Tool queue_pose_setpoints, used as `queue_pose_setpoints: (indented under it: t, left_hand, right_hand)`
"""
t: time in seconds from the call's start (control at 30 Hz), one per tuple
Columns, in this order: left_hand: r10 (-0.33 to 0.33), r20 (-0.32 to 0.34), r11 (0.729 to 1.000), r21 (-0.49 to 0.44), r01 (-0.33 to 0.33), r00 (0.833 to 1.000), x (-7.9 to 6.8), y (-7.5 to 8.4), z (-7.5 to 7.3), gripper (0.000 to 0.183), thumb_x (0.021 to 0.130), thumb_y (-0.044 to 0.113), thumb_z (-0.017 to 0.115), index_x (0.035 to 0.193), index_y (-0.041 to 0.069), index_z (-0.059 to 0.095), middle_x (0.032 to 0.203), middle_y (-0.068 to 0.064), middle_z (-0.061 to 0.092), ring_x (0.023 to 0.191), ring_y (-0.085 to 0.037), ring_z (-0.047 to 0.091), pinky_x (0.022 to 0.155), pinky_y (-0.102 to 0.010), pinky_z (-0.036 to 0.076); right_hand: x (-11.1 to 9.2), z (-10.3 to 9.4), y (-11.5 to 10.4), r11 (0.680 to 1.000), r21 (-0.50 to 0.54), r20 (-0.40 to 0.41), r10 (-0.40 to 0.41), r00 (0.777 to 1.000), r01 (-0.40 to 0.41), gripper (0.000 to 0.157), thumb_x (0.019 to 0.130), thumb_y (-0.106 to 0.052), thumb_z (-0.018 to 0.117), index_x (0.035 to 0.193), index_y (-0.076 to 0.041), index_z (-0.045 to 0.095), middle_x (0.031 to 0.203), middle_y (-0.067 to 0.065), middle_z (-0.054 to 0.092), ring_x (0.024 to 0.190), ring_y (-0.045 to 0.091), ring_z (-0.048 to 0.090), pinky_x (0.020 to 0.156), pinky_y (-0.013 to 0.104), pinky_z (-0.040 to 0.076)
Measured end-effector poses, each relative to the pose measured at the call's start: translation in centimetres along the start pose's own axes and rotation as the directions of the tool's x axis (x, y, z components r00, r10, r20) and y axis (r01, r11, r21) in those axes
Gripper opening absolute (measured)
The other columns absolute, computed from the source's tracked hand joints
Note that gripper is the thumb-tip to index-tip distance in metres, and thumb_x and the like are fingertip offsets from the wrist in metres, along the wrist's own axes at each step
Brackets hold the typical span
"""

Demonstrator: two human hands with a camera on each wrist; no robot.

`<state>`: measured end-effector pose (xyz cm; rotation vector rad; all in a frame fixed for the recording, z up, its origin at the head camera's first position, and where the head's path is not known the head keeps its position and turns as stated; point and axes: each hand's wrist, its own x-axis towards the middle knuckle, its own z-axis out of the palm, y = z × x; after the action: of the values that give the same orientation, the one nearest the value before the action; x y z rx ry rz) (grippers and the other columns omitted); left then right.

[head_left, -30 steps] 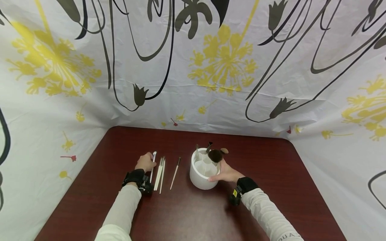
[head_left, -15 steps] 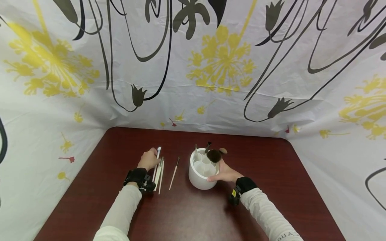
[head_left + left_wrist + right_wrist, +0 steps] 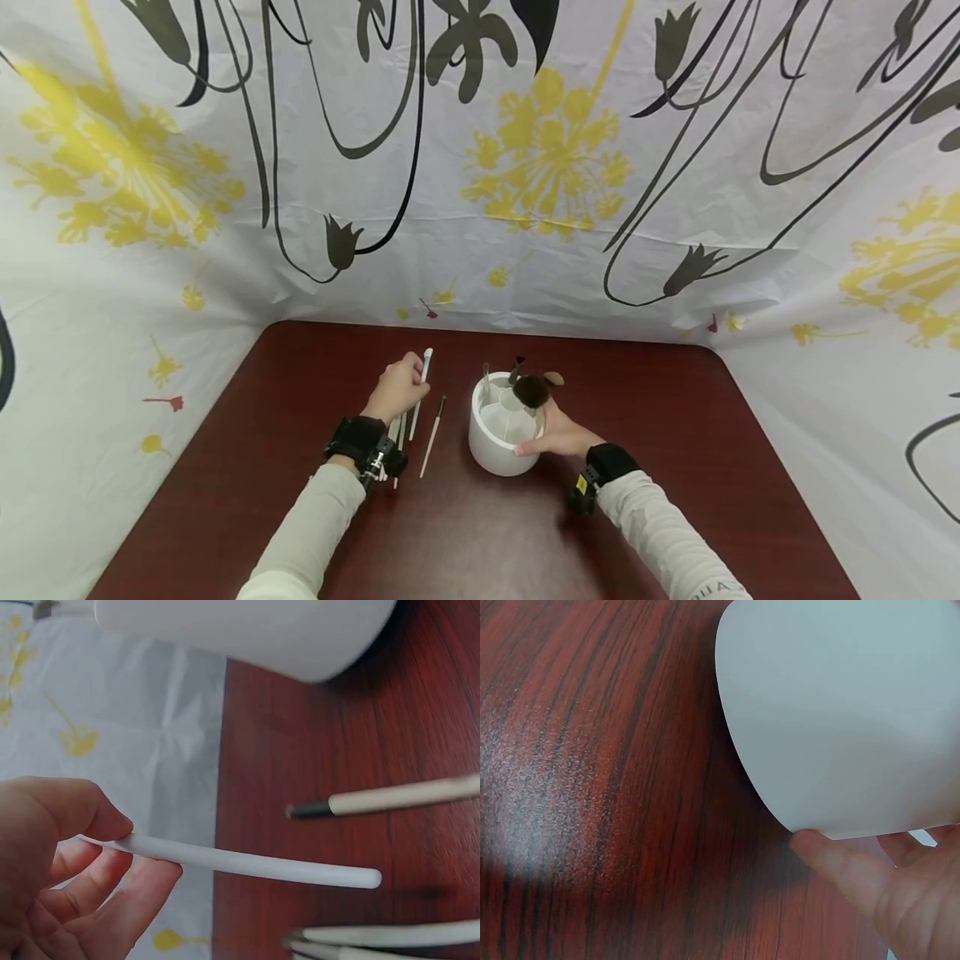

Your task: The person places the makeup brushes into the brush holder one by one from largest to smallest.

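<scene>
On the far half of the dark red counter (image 3: 480, 533), the person's two hands share the work. The left hand (image 3: 397, 387) pinches a white-handled brush (image 3: 255, 864) between thumb and fingers, toward its far end, so the plain end hangs free of the palm. I'd say that grip is meant to leave the handle easy to steer. The right hand (image 3: 564, 433) clasps the white holder (image 3: 495, 454) round its right side, thumb low on the near wall, probably so the round pot can't slide or tip. A dark fluffy brush (image 3: 532, 392) and a few slimmer ones stand in its compartments.

The held brush is over the counter, left of the holder, tilted slightly with its pale head away from the person. Its handle is smooth, glossy and rounded at the end; the head is too small from here to tell whether it's bristle. Between it and the holder lies a cream-handled brush (image 3: 432, 440), and more pale-handled brushes (image 3: 397, 934) lie near the left wrist.
</scene>
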<state>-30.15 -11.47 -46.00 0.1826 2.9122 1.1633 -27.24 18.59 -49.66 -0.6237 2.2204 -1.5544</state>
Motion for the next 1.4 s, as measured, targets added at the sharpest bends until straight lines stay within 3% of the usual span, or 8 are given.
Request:
queue_pose_setpoints:
  t: [0.27, 0.57, 0.83, 1.1, 1.4]
  left_hand:
    - [0.090, -0.048, 0.996, -0.015, -0.091, 0.995, -0.1, 1.7, 0.1, 0.022, 0.076, 0.007, 0.062, 0.093, 0.007, 0.048, 0.076, -0.006, 0.054, 0.061, -0.016, 0.049, 0.053, -0.026, 0.041]
    - [0.141, -0.106, 0.989, -0.026, -0.144, 0.984, -0.2, 3.1, 0.1, 0.023, 0.075, 0.007, 0.063, 0.092, 0.007, 0.048, 0.076, -0.002, 0.054, 0.062, -0.015, 0.050, 0.054, -0.026, 0.041]
    - [0.211, -0.146, 0.974, -0.048, -0.220, 0.967, -0.5, 5.1, -0.3, 0.023, 0.075, 0.006, 0.063, 0.092, 0.007, 0.047, 0.077, -0.003, 0.053, 0.065, -0.015, 0.052, 0.055, -0.025, 0.044]
    - [0.255, -0.176, 0.956, -0.101, -0.275, 0.951, -1.1, 7.3, -0.9, 0.022, 0.073, 0.002, 0.062, 0.091, 0.005, 0.048, 0.078, -0.005, 0.052, 0.067, -0.013, 0.056, 0.057, -0.024, 0.047]
    - [0.295, -0.195, 0.937, -0.134, -0.323, 0.935, -1.6, 9.0, -1.0, 0.023, 0.074, 0.002, 0.061, 0.093, 0.004, 0.048, 0.080, -0.006, 0.053, 0.066, -0.013, 0.057, 0.060, -0.022, 0.048]
  right_hand:
    - [0.1, -0.1, 0.2, 1.000, 0.000, 0.001, 0.013, 1.000, -0.013, 0.104, 0.064, -0.012, 0.080, 0.141, -0.010, 0.010, 0.140, 0.014, 0.024, 0.123, 0.026, 0.033, 0.101, 0.041, 0.025]
    - [0.2, -0.1, 0.1, 0.999, -0.014, 0.002, 0.040, 0.999, -0.040, 0.105, 0.066, -0.009, 0.079, 0.142, -0.009, 0.007, 0.142, 0.015, 0.020, 0.125, 0.028, 0.030, 0.102, 0.044, 0.021]
    - [-0.5, 0.1, -2.5, 0.999, -0.016, 0.013, 0.039, 0.999, -0.039, 0.104, 0.066, -0.009, 0.078, 0.139, 0.001, 0.005, 0.140, 0.023, 0.018, 0.126, 0.035, 0.027, 0.101, 0.050, 0.020]
    - [0.1, 0.1, -0.2, 0.999, 0.009, -0.004, 0.039, 0.999, -0.039, 0.106, 0.065, -0.008, 0.079, 0.142, -0.007, 0.006, 0.142, 0.016, 0.020, 0.125, 0.028, 0.029, 0.102, 0.044, 0.022]
    - [0.2, 0.1, 0.3, 1.000, 0.014, -0.003, 0.023, 1.000, -0.023, 0.106, 0.064, -0.013, 0.081, 0.141, -0.009, 0.008, 0.140, 0.014, 0.025, 0.121, 0.025, 0.034, 0.099, 0.036, 0.028]
